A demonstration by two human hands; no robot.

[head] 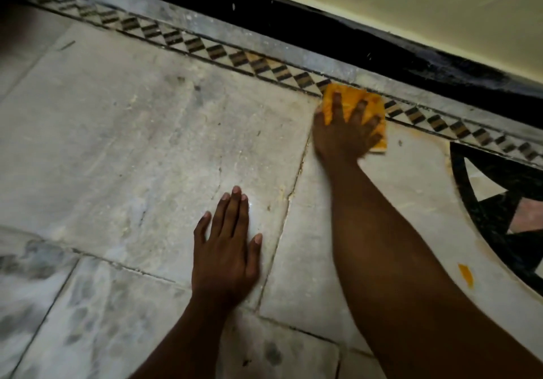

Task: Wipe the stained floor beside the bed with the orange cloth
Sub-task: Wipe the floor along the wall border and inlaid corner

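Our right hand [346, 132] pressed the orange cloth [355, 108] with spread fingers at the far patterned border [223, 52]; our left hand [226, 255] lay flat, released, nearer. We judged the orange smear [466, 274] at near right might be missed

A room in a home: worn marble floor [152, 132] slabs with a patterned inlay border [223, 52], a black skirting [338, 35] and a cream painted wall [411, 5] above it.
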